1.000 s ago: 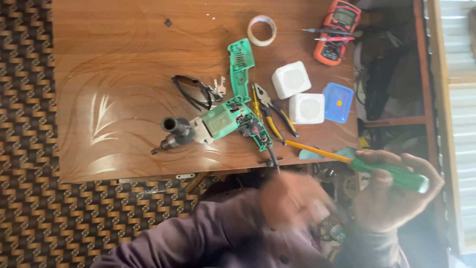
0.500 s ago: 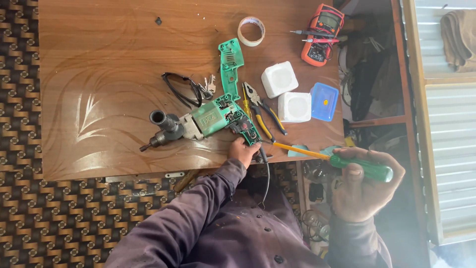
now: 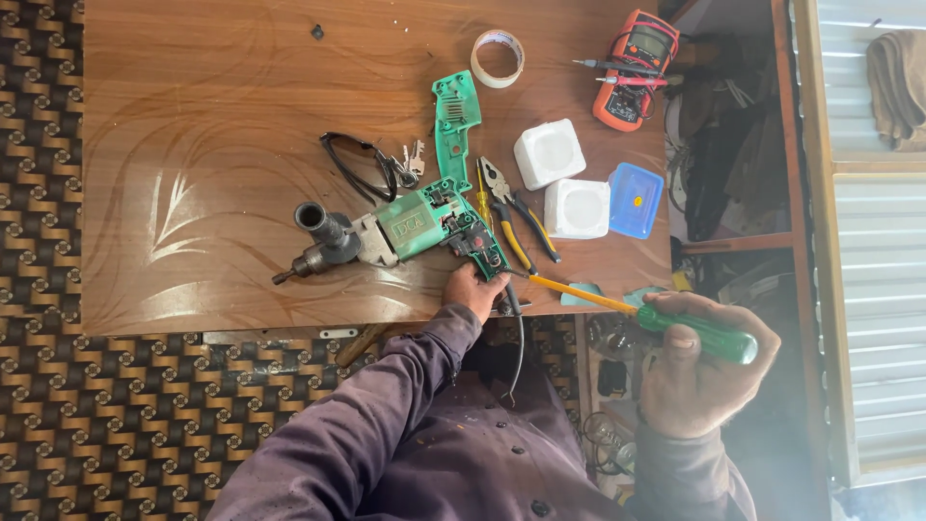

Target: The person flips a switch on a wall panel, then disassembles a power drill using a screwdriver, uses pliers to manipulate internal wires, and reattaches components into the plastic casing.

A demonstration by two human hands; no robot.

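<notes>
The opened green electric drill (image 3: 405, 232) lies lengthwise on the table (image 3: 193, 145), chuck pointing left, handle toward the near edge. The left hand (image 3: 473, 289), blurred and off the table a second ago, now grips that handle, fingers curled. The right hand (image 3: 699, 371) stays closed around the green-handled screwdriver (image 3: 656, 318), tip toward the drill.

The left half of the wooden table (image 3: 193, 125) is bare, open room for a hand, broken only by a small dark spot near the top edge. The middle is crowded: the opened green drill (image 3: 405, 232), its loose green cover (image 3: 455, 116), black glasses (image 3: 362, 169) and pliers (image 3: 516, 212) lie close together. To the right, two white boxes (image 3: 564, 183), a blue box (image 3: 635, 200), tape roll (image 3: 498, 56) and orange meter (image 3: 635, 68) block the way. The left hand (image 3: 475, 289) and the right hand (image 3: 704, 371) with its screwdriver (image 3: 656, 318) fill the near edge.
</notes>
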